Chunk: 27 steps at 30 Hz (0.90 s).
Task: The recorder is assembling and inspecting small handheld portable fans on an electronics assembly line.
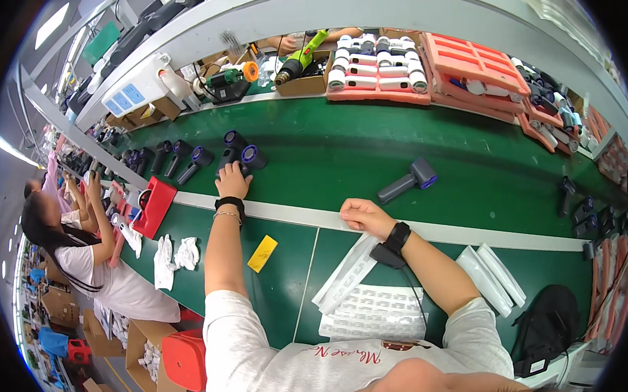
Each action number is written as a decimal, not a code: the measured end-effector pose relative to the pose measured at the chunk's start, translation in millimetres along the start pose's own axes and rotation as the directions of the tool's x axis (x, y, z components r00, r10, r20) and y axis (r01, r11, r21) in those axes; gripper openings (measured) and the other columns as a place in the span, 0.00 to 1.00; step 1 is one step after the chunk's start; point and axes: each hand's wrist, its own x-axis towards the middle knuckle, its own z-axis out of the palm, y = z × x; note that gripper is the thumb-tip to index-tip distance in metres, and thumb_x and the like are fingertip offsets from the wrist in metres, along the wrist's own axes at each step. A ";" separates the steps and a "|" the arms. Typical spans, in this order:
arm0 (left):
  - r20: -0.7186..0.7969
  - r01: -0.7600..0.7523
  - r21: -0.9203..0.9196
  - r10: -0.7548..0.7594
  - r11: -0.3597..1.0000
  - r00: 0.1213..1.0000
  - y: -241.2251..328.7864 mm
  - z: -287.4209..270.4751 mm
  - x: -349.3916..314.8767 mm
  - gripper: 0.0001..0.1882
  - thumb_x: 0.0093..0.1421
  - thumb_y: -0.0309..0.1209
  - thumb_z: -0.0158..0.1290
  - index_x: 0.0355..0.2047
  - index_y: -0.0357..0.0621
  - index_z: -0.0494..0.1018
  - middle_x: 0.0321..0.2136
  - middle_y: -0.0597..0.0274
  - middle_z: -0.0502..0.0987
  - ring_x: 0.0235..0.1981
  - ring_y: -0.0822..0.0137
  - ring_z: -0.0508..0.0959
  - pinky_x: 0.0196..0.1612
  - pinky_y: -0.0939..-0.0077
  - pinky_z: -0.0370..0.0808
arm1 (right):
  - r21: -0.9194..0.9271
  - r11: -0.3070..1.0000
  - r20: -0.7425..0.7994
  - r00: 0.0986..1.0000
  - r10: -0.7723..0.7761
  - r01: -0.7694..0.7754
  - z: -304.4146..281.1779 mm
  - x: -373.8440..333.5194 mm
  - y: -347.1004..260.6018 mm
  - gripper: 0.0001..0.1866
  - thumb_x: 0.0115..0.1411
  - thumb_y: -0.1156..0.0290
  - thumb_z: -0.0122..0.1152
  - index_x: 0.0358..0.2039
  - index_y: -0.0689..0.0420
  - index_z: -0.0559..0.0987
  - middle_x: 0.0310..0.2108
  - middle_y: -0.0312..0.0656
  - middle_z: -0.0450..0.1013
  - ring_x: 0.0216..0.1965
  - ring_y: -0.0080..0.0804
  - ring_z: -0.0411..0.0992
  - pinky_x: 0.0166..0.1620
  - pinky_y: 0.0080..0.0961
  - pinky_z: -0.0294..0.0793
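Note:
My left hand [234,180] reaches across the green work surface [304,140]. Its fingers are closed over the handle end of a dark grey hair dryer [227,156] with a purple-ringed head, in a small cluster. Another dryer [253,156] lies right beside the fingertips. My right hand [367,217] rests at the near white rail [456,237], fingers curled in and nothing visible in them. Ahead and to its right lies a single grey hair dryer [409,180], apart from the hand. Under the right wrist is a white plastic sleeve [347,271].
More dryers [175,158] line up at the left; several stand far right [585,216]. A yellow card [262,253], white gloves [164,262], label sheets [372,312] and a red bin [155,207] are nearby. Pink trays [379,93] line the back. A person [85,255] works at left.

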 end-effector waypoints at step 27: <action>0.159 0.178 -0.795 0.084 -0.580 0.984 128.6 -198.3 -217.4 0.29 0.67 0.50 0.29 0.48 0.34 0.66 0.36 0.60 0.71 0.36 0.71 0.72 0.40 0.78 0.69 | -0.552 0.602 0.310 0.812 -0.495 0.577 134.3 -67.0 -62.2 0.03 0.53 0.78 0.60 0.26 0.61 0.74 0.19 0.32 0.67 0.16 0.15 0.59 0.19 0.14 0.54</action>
